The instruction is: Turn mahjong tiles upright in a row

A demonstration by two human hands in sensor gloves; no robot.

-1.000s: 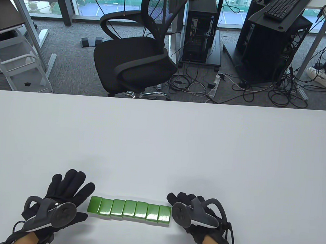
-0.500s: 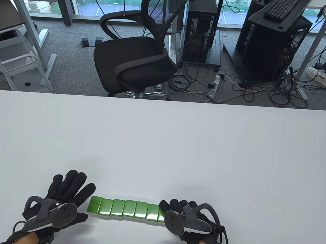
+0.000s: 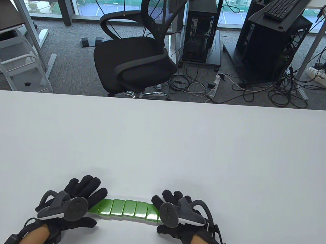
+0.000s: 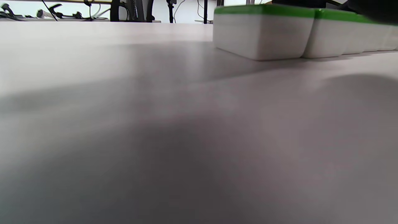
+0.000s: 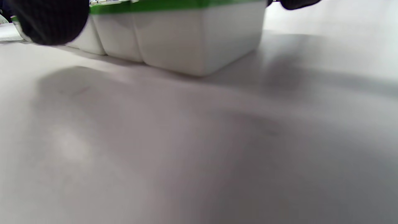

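Two gloved hands close in on a row of green-backed mahjong tiles (image 3: 124, 209) at the lower middle of the table view, near the bottom edge of the white table (image 3: 161, 144). The tiles lie flat, green side up, pressed edge to edge in one straight line running left to right across the frame. About five tiles show plainly between the hands; the tiles at each end are partly covered by gloves and trackers, so the full count cannot be told from this view.

The left hand (image 3: 71, 205) sits at the lower left of the row, its fingers (image 3: 84, 185) spread and reaching over the far side of the leftmost tiles, its thumb lying along the near side. The right hand (image 3: 178, 211) mirrors it at the lower right, fingers (image 3: 170, 195) curled over the far edge of the rightmost tiles. Both hands appear to touch the ends of the row, though the trackers hide the actual contact.

In the left wrist view, the tiles (image 4: 264, 32) stand at the upper right of the frame, white bodies resting on the table under a thin green top layer, with a dark glove just at the upper right corner. In the right wrist view, the end tile (image 5: 199, 34) fills the upper middle, a blurred black fingertip (image 5: 51, 20) sits before the row at the upper left, and another dark fingertip (image 5: 298, 3) shows at the top right beyond the tile's end.
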